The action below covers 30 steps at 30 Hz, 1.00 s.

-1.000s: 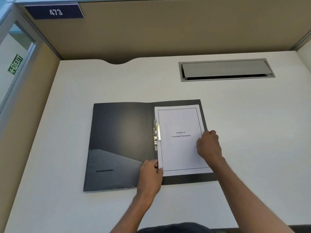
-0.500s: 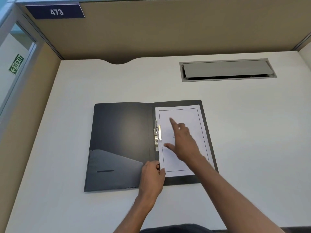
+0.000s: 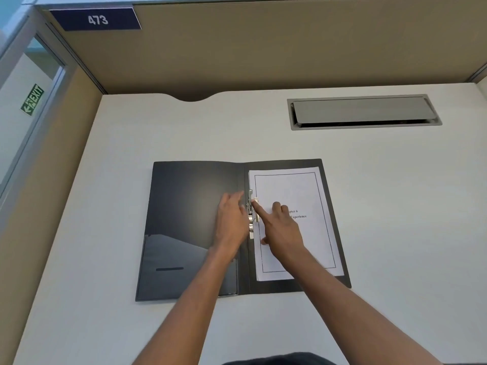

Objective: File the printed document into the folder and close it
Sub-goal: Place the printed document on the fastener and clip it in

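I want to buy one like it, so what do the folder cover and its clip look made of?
The folder looks like dark semi-gloss plastic, since light glares softly off its cover. The clip looks like bright polished metal, silvery and reflective, though plating is possible.

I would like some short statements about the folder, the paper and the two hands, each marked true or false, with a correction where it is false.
1. The folder lies open on the desk. True.
2. The paper lies on the folder's left half. False: it lies on the right half, beside the clip.
3. The right hand points a finger at the clip. True.
4. The left hand holds the paper's bottom corner. False: it rests on the left half, next to the clip.
5. The sign reads 374. False: it reads 473.
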Motion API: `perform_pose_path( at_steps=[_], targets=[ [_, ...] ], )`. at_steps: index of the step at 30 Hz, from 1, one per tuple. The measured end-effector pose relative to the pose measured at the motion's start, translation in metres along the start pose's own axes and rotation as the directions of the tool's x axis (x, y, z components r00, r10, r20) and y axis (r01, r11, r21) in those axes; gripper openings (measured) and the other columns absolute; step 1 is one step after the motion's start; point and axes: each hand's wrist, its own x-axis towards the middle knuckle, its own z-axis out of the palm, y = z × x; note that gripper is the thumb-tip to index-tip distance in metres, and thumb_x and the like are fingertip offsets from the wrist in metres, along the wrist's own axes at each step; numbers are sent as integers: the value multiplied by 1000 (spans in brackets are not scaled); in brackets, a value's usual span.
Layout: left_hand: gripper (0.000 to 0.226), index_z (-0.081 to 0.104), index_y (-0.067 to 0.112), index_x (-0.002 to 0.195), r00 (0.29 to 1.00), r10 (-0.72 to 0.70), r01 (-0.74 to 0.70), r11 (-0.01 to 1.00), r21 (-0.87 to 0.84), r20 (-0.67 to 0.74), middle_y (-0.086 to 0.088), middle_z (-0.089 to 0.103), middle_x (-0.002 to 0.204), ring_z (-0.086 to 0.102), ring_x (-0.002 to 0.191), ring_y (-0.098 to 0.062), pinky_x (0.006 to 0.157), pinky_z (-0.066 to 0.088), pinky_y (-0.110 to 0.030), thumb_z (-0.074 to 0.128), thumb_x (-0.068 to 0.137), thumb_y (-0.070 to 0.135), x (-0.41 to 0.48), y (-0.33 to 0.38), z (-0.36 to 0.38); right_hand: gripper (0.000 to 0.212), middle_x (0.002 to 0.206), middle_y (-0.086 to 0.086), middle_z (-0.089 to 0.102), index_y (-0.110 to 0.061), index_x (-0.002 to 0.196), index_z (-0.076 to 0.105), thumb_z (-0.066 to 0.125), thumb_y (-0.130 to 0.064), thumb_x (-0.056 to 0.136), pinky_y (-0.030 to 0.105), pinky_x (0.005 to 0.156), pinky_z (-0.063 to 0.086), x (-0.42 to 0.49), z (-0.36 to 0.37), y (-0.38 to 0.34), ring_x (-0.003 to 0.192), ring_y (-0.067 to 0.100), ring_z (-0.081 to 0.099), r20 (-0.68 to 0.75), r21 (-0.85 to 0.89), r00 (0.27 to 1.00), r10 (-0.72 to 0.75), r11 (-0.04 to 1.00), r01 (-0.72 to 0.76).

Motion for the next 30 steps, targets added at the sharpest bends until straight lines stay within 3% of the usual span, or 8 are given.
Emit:
perform_pose_path(
  at_steps=[6,9,13,16,21,26,30],
  targets=[
    [42,65,12,131,978,83,-107,987,122,192,-13,60,118,60,109,-31,89,45,-30,46,95,1,57,5,5,119,133,15,44,-37,161,6,88,-25,76,39,84,55,3,2,2,123,30,46,4,15,1000,19,1000,-19],
    [37,72,9,118,978,82,-109,985,133,191,-13,62,114,63,104,-33,91,51,-36,46,94,0,60,1,8,117,133,15,45,-34,160,11,90,-26,74,39,84,54,6,2,2,122,31,47,0,7,1000,26,1000,-26],
    [30,77,12,112,976,113,-135,985,111,185,-12,66,114,65,102,-27,95,51,-32,51,97,5,63,-6,5,107,131,13,47,-34,156,22,90,-23,74,38,83,55,2,6,3,120,30,49,-21,44,999,31,999,-30],
    [26,78,16,114,974,127,-146,985,91,186,-6,67,113,62,94,-16,87,43,-21,58,98,12,62,-10,3,90,130,11,49,-31,146,37,89,-22,74,35,80,55,-5,10,4,117,28,49,-53,51,998,18,999,-16],
    [22,78,16,115,975,148,-158,986,50,168,1,71,111,61,90,-8,78,43,-14,63,99,17,55,-15,2,71,136,10,49,-30,139,47,84,-20,80,35,82,57,-12,14,4,125,29,48,-74,68,997,19,998,-13],
    [11,78,15,90,992,-11,15,999,-29,122,0,75,83,64,72,-12,67,48,-25,70,92,23,46,-20,3,71,138,13,49,-31,142,47,83,-18,82,35,82,56,-14,12,2,127,31,47,-76,85,997,13,996,-7],
    [27,71,11,80,940,-196,242,960,-140,278,-7,71,73,56,62,-17,61,49,-32,81,86,35,39,-28,-1,72,137,13,49,-33,144,45,81,-18,84,35,82,56,-15,11,2,128,31,46,-74,77,997,3,997,3]
  ],
)
